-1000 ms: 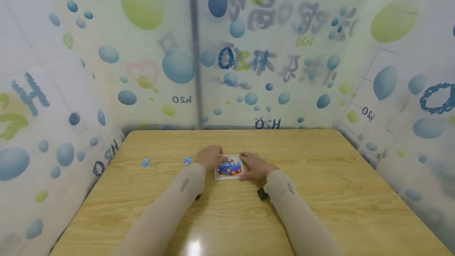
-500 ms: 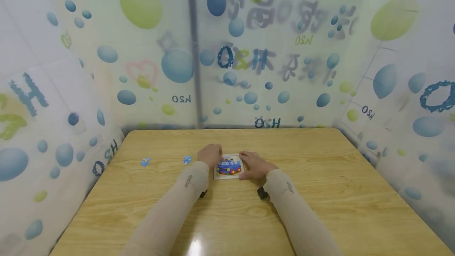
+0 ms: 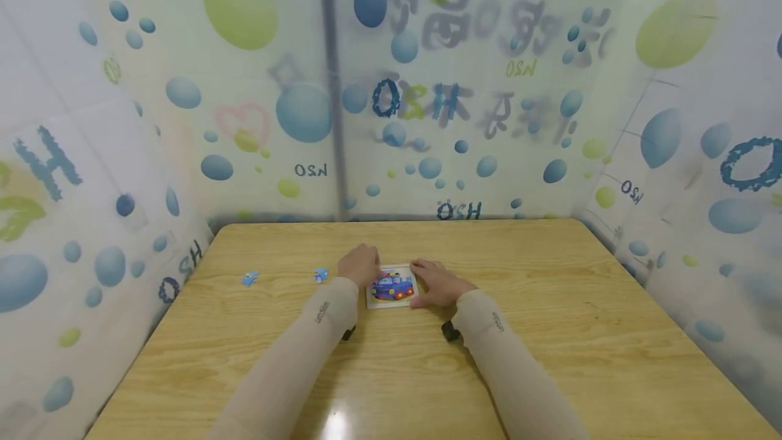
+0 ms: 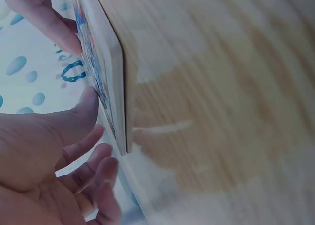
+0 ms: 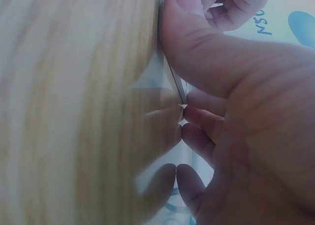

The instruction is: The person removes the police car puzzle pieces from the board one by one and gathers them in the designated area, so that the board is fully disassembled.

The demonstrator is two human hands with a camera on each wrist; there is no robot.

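Note:
A small jigsaw puzzle (image 3: 393,286) with a blue vehicle picture in a pale frame lies flat on the table. My left hand (image 3: 359,265) is at its left side. In the left wrist view the left thumb (image 4: 88,104) touches the puzzle's face by the edge, while the other fingers hang loosely bent beside the frame with nothing between them. At the right side, my right hand (image 3: 441,285) holds the frame, thumb at the near corner and fingers at the far corner. The right wrist view shows the right thumb (image 5: 184,28) along the frame's edge and several fingertips at the tabletop.
Two loose blue puzzle pieces lie to the left: one piece (image 3: 320,275) near my left hand, another piece (image 3: 250,278) farther out. The wooden table (image 3: 525,358) meets patterned curtains (image 3: 391,155) at its back and sides.
My left hand has drawn back slightly from over the puzzle's upper left to its left edge, uncovering more of the picture. The right hand and the loose pieces stay put.

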